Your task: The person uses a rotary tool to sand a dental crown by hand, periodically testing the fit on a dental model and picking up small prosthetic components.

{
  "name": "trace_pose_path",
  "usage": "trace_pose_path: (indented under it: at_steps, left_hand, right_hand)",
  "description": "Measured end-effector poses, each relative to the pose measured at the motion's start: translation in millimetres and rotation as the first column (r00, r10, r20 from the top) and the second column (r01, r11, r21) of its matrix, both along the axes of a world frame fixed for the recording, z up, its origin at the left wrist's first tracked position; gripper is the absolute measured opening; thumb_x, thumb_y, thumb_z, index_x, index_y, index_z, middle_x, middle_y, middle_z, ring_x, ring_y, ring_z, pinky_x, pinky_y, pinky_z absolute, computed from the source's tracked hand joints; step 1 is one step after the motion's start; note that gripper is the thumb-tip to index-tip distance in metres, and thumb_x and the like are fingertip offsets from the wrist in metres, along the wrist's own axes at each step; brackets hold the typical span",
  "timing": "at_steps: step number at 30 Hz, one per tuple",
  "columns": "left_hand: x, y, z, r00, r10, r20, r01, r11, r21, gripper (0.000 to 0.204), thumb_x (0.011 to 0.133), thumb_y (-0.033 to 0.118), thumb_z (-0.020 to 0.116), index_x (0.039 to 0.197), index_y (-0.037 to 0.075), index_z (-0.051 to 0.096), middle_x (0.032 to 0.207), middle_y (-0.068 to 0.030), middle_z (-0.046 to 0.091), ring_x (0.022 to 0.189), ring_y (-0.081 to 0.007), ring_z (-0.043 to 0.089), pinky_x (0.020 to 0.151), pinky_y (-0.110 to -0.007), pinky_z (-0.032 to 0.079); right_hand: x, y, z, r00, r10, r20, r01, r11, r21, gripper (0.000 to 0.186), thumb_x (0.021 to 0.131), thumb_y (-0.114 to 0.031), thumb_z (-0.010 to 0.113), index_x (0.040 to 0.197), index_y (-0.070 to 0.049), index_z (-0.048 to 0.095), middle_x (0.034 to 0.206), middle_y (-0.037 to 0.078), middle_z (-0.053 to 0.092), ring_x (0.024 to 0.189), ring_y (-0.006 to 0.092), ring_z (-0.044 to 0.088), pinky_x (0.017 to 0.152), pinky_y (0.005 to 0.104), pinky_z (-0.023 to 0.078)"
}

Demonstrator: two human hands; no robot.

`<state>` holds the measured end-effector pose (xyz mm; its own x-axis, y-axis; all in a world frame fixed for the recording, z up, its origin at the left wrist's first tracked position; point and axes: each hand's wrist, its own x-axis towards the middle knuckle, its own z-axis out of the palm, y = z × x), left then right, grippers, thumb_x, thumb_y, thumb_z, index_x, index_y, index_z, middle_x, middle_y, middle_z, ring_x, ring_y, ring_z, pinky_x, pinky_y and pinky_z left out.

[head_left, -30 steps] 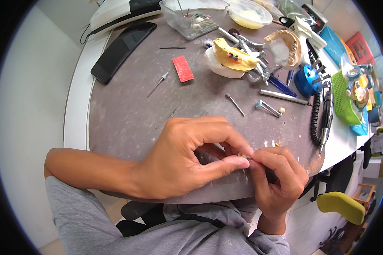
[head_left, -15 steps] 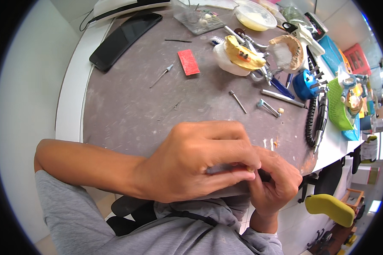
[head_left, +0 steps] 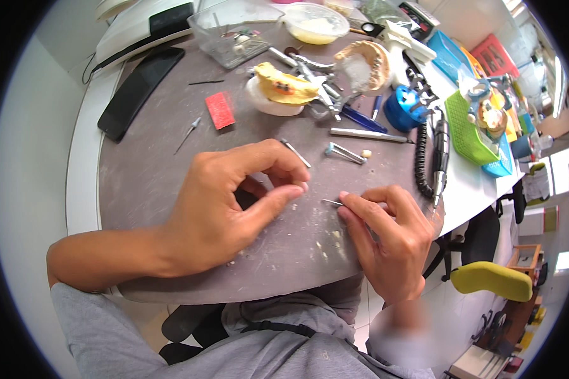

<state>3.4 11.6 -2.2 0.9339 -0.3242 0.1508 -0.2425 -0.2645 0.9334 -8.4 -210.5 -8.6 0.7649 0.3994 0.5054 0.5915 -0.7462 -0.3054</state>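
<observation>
Thin metal pin [head_left: 330, 202] was pinched between thumb and forefinger of the right hand [head_left: 385, 243], its free end poking out leftward over the grey-brown work mat [head_left: 152, 183]. Right fingers were curled tight together around it; the rest of the pin lay hidden inside the grip, so its length could not be told.

Left hand [head_left: 227, 208] hovered just beside, thumb and forefinger tips pressed together in a ring near the pin's tip. Possibly something tiny was held between them, but the view was too coarse to say. Hands were close, not touching.

Beyond the hands on the mat: a small metal tweezer-like tool [head_left: 344, 152], a slim metal rod [head_left: 295, 152], a long silver handpiece tool [head_left: 367, 134]. Farther back, a red rectangular block [head_left: 220, 110], a fine needle tool [head_left: 188, 134], and a black phone [head_left: 139, 91] near the left edge. A dental articulator [head_left: 322, 88] carried a yellow wax-and-plaster cast [head_left: 284, 88]. A blue round holder [head_left: 403, 108] and a black coiled cable [head_left: 422, 158] stood at right. A clear plastic tray [head_left: 231, 35] sat at the far edge.
</observation>
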Motion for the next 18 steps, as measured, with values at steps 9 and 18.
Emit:
trace_pose_path:
  at_steps: [9, 18]
  left_hand:
    - [1, -5, 2, 0.927, -0.062, 0.370, -0.087, 0.924, 0.373, 0.013, 0.076, -0.003, 0.069, 0.086, 0.005, 0.067, 0.081, -0.0051, 0.060, 0.072, -0.0149, 0.057, 0.058, -0.026, 0.046]
    - [1, -4, 15, 0.963, -0.009, 0.268, -0.108, 0.902, 0.418, 0.008, 0.079, 0.002, 0.069, 0.086, 0.003, 0.067, 0.080, -0.0051, 0.060, 0.068, -0.0143, 0.057, 0.058, -0.025, 0.045]
  right_hand:
    - [37, -109, 37, 0.885, -0.440, -0.150, 0.454, 0.887, 0.081, 0.031, 0.090, -0.024, 0.064, 0.076, 0.002, 0.055, 0.063, -0.002, 0.048, 0.058, 0.0045, 0.037, 0.050, 0.0215, 0.030]
    - [69, -109, 30, 0.808, -0.499, -0.313, 0.456, 0.866, -0.205, 0.056, 0.073, -0.048, 0.074, 0.054, -0.001, 0.050, 0.046, 0.010, 0.046, 0.045, 0.0217, 0.047, 0.049, 0.0369, 0.039]
